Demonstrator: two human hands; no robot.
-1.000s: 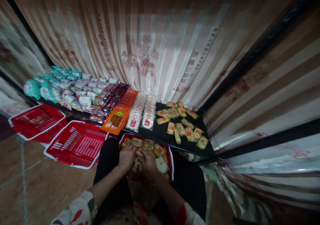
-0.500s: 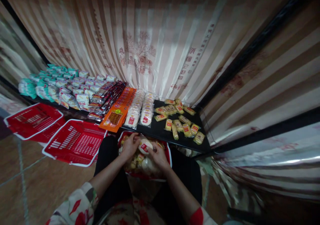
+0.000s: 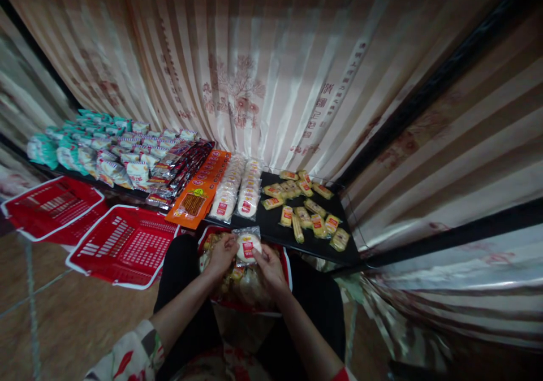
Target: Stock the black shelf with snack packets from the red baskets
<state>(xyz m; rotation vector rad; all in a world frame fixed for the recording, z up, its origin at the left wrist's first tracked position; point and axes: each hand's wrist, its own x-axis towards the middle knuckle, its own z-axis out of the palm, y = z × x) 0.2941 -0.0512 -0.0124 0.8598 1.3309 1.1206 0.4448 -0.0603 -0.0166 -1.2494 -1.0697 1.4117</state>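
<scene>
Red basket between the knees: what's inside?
Wrapped snacks, some yellowish, lie inside the red basket. The left hand, right hand and white packet cover part; deeper layers are hidden.

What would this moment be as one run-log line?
right hand: holding wrapped white disc | left hand: at its left edge | below: red basket of packets

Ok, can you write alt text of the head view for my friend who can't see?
A person's right grip holds a red-labelled white packet above a red basket of wrapped snacks, the left grip at the packet's edge. Behind, a black shelf bears more packaged snacks; two more red baskets sit at left.
</scene>
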